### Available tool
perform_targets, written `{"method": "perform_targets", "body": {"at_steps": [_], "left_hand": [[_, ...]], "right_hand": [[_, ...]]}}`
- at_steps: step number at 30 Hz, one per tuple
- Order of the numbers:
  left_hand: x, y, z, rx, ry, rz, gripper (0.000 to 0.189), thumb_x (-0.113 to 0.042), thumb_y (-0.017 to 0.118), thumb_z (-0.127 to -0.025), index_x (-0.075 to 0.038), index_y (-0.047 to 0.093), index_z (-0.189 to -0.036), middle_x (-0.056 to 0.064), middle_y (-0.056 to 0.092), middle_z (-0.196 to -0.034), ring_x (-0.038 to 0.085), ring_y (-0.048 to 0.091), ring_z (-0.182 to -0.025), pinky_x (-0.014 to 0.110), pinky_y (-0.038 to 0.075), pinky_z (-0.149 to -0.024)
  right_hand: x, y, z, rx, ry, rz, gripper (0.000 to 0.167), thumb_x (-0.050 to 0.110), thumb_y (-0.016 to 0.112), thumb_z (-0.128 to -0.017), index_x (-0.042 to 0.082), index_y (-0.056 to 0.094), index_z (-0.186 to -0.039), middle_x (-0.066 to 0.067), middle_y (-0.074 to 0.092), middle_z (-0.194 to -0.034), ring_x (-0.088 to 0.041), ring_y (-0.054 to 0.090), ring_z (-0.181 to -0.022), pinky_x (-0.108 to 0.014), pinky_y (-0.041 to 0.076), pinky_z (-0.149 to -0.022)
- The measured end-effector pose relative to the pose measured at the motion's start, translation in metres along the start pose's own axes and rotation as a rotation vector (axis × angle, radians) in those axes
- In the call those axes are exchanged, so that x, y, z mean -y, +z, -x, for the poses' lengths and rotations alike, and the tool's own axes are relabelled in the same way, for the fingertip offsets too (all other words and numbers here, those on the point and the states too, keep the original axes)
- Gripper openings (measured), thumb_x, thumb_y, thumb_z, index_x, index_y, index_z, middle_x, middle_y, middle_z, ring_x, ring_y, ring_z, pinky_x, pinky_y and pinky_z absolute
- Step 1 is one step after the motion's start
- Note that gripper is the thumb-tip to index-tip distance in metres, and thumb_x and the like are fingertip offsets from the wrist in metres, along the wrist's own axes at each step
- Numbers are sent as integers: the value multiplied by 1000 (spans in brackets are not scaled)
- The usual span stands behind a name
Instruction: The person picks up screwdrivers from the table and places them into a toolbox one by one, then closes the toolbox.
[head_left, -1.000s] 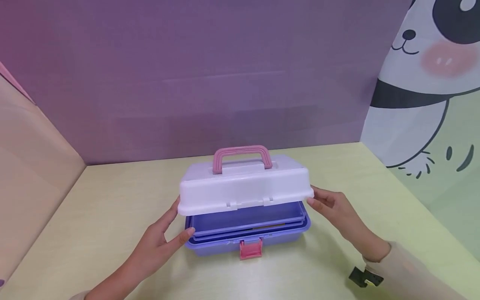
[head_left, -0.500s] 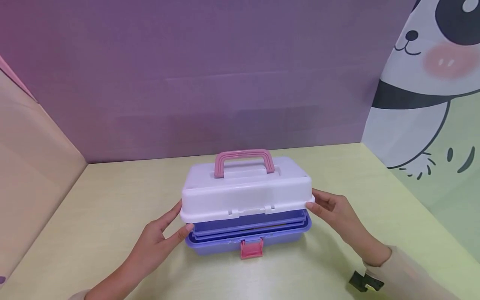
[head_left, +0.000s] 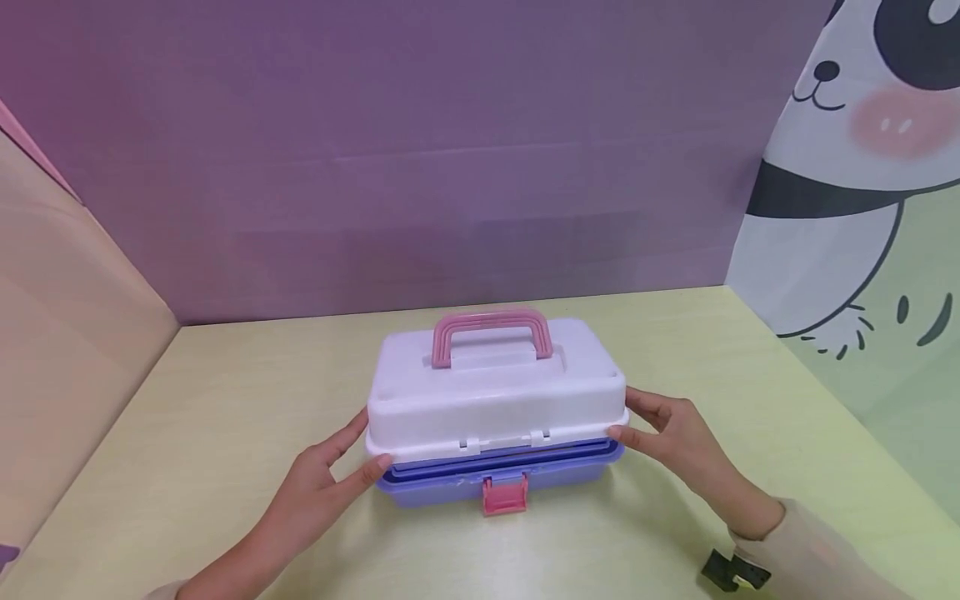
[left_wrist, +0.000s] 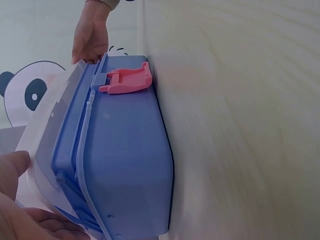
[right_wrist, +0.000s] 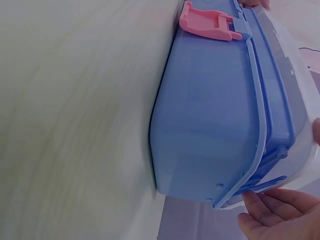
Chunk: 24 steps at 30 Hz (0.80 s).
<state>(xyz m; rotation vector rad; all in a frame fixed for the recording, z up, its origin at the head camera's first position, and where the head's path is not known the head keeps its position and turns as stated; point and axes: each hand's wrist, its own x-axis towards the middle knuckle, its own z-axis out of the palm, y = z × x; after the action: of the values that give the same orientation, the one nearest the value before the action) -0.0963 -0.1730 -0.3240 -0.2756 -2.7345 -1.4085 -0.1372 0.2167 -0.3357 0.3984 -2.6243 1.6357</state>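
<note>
A plastic toolbox stands on the table, its white lid [head_left: 498, 392] tilted partly open over a blue-purple base [head_left: 562, 475]. Blue inner trays [left_wrist: 75, 125] show in the gap under the lid. At the lid's left end, my left hand [head_left: 318, 483] holds the rim, thumb at the front corner and fingers along the side. My right hand [head_left: 678, 437] grips the opposite end in the same way. On top, the pink handle [head_left: 491, 321] stands up. The pink latch [head_left: 505, 497] at the front hangs undone. The box's contents are hidden.
A pale wood table [head_left: 240, 400] carries the box. Behind it rises a purple wall panel [head_left: 450, 150], with a beige panel [head_left: 67, 317] at left and a panda-printed wall [head_left: 840, 242] at right. A small black object [head_left: 735, 571] sits by the right sleeve.
The lid has swung down toward the base, narrowing the front gap and covering most of the trays. Both hands have stayed at its ends, the right thumb moving down with it.
</note>
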Motion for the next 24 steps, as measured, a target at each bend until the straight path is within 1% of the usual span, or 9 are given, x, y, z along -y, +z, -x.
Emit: {"method": "perform_targets", "body": {"at_steps": [2,4,6,7,10,12,17,20,24], "left_hand": [[1,0,0,0,1,-2,67,-29,68,-87,-2,39,-142,17,41,-142,39,36,-132,59,33,-101],[1,1,0,-2,3,-2,68,-29,68,-87,-1,39,-142,17,41,-142,38,36,-132,58,33,-102],[2,2,1,-3,-3,-8,68,-29,68,-87,-1,39,-142,17,41,-143,38,36,-132,58,33,-102],[2,2,1,-4,-7,-16,69,-30,68,-87,-1,39,-142,17,41,-143,37,40,-130,57,35,-101],[3,3,2,-4,-15,-34,70,-32,69,-86,-1,39,-142,16,41,-143,36,41,-130,56,37,-101],[4,4,2,-4,-9,-39,70,-32,70,-86,-1,40,-141,15,42,-142,35,41,-130,56,38,-100],[6,5,3,-2,12,-53,71,-32,72,-84,-5,41,-142,12,44,-141,34,40,-130,56,38,-99],[8,5,4,4,6,-72,73,-34,73,-82,-10,41,-143,11,45,-141,34,41,-130,56,39,-99],[9,6,5,8,18,-92,74,-36,74,-81,-12,41,-143,8,46,-141,33,43,-129,55,40,-98]], "right_hand": [[-1,0,0,4,-4,-4,52,13,72,-83,-7,55,-127,-19,58,-126,4,49,-115,-7,36,-94],[-3,1,1,7,-6,-8,52,13,72,-83,-7,54,-127,-19,58,-126,10,47,-112,-7,36,-94],[-3,1,1,7,-4,-8,52,13,72,-83,-8,54,-127,-19,58,-126,4,49,-115,-7,36,-94],[-4,1,1,8,-1,-4,53,13,73,-83,-8,54,-127,-19,58,-127,-2,50,-118,-7,35,-94],[-5,1,3,10,7,16,54,14,73,-82,-8,54,-128,-19,57,-127,-22,48,-124,-8,36,-95],[-5,2,4,9,6,39,54,14,73,-82,-8,54,-127,-19,57,-127,-31,46,-125,-15,38,-98],[-7,3,7,0,-7,95,54,15,75,-80,-9,56,-125,-19,58,-126,-35,48,-124,-43,38,-101],[-8,5,9,-1,-20,124,55,16,76,-79,-8,57,-124,-19,59,-125,-35,49,-123,-49,38,-101],[-9,6,10,1,-37,149,55,18,77,-79,-5,58,-124,-16,60,-124,-35,50,-122,-52,39,-100]]}}
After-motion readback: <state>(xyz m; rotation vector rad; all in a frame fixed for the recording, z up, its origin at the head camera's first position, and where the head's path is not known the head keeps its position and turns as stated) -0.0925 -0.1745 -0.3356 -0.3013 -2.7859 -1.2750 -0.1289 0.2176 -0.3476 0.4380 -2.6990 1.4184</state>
